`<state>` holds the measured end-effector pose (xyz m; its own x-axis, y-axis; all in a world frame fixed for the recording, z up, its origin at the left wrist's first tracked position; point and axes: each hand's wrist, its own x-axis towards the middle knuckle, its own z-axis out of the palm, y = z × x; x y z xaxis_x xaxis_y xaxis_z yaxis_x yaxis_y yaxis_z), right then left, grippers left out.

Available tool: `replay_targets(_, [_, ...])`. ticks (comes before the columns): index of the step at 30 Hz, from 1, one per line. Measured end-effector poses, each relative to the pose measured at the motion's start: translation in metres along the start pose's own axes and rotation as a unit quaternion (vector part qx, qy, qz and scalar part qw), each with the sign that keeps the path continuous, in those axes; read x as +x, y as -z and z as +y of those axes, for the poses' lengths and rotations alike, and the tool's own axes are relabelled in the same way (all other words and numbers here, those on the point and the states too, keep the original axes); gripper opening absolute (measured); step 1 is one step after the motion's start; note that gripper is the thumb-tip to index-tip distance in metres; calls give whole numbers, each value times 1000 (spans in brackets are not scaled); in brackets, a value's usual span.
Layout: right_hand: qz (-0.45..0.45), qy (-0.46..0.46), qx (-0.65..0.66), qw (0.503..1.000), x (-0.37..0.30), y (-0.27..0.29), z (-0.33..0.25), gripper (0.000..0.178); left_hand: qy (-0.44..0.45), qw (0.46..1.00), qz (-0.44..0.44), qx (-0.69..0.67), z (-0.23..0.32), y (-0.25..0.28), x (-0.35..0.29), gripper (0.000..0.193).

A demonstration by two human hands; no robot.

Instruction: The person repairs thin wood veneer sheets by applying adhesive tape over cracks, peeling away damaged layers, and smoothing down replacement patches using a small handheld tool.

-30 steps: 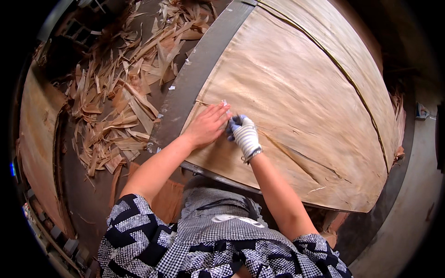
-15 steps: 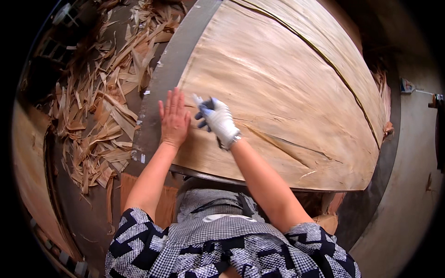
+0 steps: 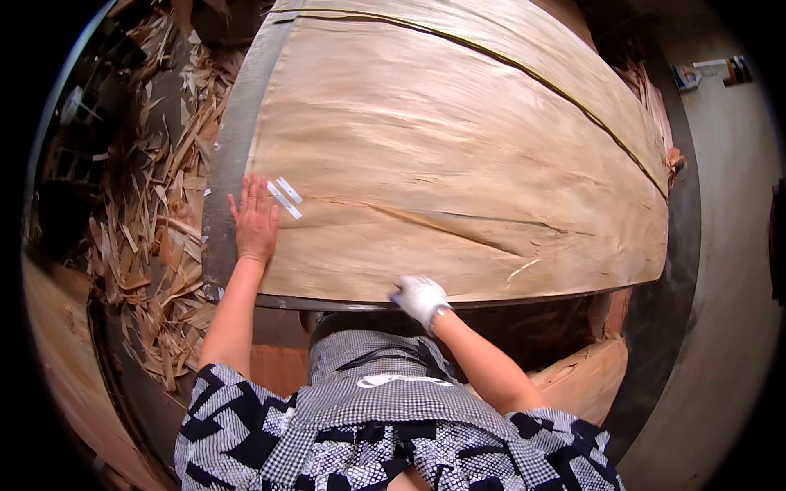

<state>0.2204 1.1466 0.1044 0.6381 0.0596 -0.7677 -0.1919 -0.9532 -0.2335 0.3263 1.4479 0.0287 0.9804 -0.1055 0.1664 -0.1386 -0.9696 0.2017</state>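
My bare left hand lies flat with its fingers stretched out at the left edge of a pale wood veneer sheet. Two short strips of white tape stick to the veneer just right of those fingers, at the left end of a crack that runs rightward. My right hand, in a white glove with bluish fingers, is over the sheet's near edge. Its fingers look curled and slightly blurred; whatever they may hold is hidden.
The sheet rests on a dark table whose border shows at the left. A long dark gap crosses the veneer farther back. Torn veneer scraps heap up on the left. A leaning board stands at the far left.
My right hand has moved from beside my left hand toward me to the sheet's near edge. White tape strips now show by my left hand. The view has shifted.
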Motion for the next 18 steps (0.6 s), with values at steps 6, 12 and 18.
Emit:
replay_targets(6, [8, -267, 207, 941, -128, -102, 187, 27, -129, 989, -8, -74, 107, -8, -24, 57])
replay_targets(12, [145, -299, 494, 803, -220, -227, 295, 14, -392, 883, -171, -193, 329, -20, -114, 50])
replay_targets(18, [178, -304, 344, 870, -277, -307, 364, 23, -535, 781, -237, -217, 467, -35, -205, 50])
